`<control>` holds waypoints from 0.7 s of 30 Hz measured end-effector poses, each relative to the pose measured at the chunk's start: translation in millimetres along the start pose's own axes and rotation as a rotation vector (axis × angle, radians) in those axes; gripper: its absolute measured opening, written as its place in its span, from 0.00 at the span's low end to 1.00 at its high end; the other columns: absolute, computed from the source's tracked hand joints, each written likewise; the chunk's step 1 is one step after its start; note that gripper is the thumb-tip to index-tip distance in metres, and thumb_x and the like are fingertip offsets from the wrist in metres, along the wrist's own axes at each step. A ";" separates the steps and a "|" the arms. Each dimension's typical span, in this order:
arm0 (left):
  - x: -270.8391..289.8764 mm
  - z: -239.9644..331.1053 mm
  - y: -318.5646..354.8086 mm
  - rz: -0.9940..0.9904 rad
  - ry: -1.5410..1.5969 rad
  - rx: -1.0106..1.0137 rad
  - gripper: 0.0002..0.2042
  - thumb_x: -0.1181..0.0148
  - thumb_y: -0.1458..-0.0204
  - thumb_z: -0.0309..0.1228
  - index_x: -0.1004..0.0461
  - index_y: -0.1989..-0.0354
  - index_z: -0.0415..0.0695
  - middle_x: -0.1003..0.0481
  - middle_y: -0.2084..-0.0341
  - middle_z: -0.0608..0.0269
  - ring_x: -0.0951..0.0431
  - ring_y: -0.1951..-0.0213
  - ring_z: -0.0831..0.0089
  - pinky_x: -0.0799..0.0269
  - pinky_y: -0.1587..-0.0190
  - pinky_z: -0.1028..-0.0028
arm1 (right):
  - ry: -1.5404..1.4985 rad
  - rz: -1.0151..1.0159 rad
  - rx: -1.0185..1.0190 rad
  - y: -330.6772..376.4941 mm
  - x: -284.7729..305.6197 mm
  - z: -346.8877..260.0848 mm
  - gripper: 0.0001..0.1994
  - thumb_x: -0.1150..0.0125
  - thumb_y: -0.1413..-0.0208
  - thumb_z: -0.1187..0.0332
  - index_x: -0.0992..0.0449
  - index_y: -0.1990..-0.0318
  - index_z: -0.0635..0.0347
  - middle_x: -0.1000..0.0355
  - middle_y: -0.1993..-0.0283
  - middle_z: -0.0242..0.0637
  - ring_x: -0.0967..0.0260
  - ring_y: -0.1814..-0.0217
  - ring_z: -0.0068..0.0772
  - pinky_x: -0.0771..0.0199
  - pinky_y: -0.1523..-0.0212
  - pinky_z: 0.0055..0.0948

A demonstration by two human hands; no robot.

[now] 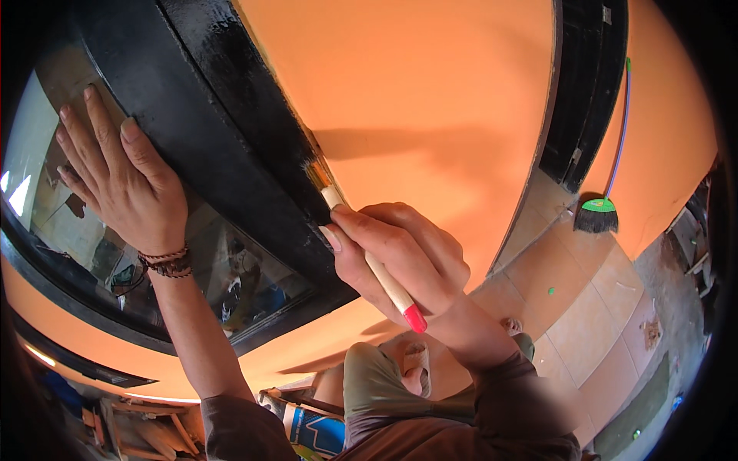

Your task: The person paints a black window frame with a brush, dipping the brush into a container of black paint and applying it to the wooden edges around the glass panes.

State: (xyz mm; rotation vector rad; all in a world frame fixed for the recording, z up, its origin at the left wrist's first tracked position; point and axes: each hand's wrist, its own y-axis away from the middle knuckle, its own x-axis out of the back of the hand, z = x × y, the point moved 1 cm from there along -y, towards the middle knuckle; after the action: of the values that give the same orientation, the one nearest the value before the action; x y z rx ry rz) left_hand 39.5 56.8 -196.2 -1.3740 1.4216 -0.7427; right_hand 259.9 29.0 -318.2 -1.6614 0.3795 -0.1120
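My right hand (403, 253) grips a small paintbrush (374, 265) by its pale wooden handle, which ends in a red tip. The bristles reach the edge of the black window frame (254, 123), where it meets the orange wall (415, 69). Whether they touch the frame or the wall, I cannot tell. My left hand (127, 173) lies flat with fingers spread against the window glass (238, 261), its thumb side close to the frame's inner edge. Glossy black paint shows on the upper part of the frame.
At the right a broom (596, 215) with black bristles and a purple handle leans on the orange wall by a black door frame (588, 84). A blue and white container (315, 430) stands low near my legs, above the tiled floor (569, 323). Wooden pieces (142, 430) lie at lower left.
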 end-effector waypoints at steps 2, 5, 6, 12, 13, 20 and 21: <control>-0.4 -0.6 0.4 0.001 -0.003 0.001 0.24 0.68 0.34 0.47 0.40 0.32 0.57 0.43 0.32 0.59 0.47 0.30 0.56 0.58 0.32 0.48 | -0.012 -0.022 -0.022 7.8 0.5 2.4 0.11 0.30 0.55 0.81 0.24 0.63 0.71 0.24 0.72 0.47 0.24 0.75 0.36 0.23 0.75 0.25; 1.3 -0.4 0.0 -0.005 0.001 0.011 0.24 0.68 0.34 0.47 0.40 0.32 0.58 0.43 0.32 0.60 0.48 0.30 0.57 0.59 0.32 0.48 | -0.033 -0.061 -0.065 11.2 6.7 -0.3 0.11 0.30 0.56 0.81 0.24 0.63 0.71 0.24 0.71 0.47 0.24 0.75 0.36 0.24 0.75 0.25; 1.2 -0.5 0.0 -0.002 0.001 0.010 0.24 0.69 0.34 0.48 0.40 0.32 0.58 0.43 0.32 0.61 0.48 0.30 0.57 0.59 0.31 0.48 | -0.042 -0.078 -0.087 10.6 7.9 -1.3 0.11 0.30 0.56 0.81 0.24 0.64 0.71 0.24 0.71 0.47 0.24 0.75 0.36 0.24 0.75 0.24; 0.2 -1.0 1.5 -0.003 0.002 0.012 0.24 0.69 0.34 0.48 0.40 0.32 0.59 0.43 0.32 0.62 0.49 0.30 0.58 0.60 0.31 0.49 | -0.002 -0.002 0.013 -2.6 -1.2 2.6 0.12 0.30 0.56 0.81 0.25 0.64 0.71 0.24 0.72 0.46 0.25 0.76 0.36 0.23 0.75 0.25; -0.1 -0.7 1.1 -0.001 0.005 0.012 0.24 0.69 0.34 0.48 0.41 0.32 0.59 0.43 0.32 0.62 0.49 0.30 0.58 0.60 0.31 0.49 | -0.001 -0.001 0.015 -0.2 -0.3 3.0 0.12 0.30 0.56 0.81 0.25 0.64 0.71 0.24 0.72 0.46 0.25 0.76 0.36 0.23 0.75 0.25; 1.0 1.7 -0.4 -0.008 0.008 0.016 0.24 0.68 0.34 0.48 0.41 0.32 0.58 0.43 0.32 0.60 0.48 0.30 0.57 0.59 0.31 0.49 | -0.027 -0.023 -0.033 -7.7 5.7 -3.2 0.12 0.29 0.57 0.81 0.24 0.64 0.70 0.25 0.72 0.45 0.25 0.75 0.34 0.25 0.75 0.24; 1.0 1.0 0.1 -0.010 0.001 0.013 0.24 0.68 0.34 0.48 0.40 0.32 0.58 0.43 0.32 0.60 0.48 0.30 0.57 0.59 0.31 0.49 | -0.021 0.000 -0.009 -10.0 3.9 -3.3 0.11 0.29 0.57 0.81 0.24 0.65 0.70 0.25 0.73 0.45 0.25 0.76 0.34 0.25 0.75 0.24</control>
State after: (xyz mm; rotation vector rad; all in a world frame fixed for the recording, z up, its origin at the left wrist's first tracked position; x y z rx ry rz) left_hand 40.5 56.0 -196.9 -1.3712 1.4094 -0.7581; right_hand 264.4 25.5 -308.5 -1.6697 0.3644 -0.0926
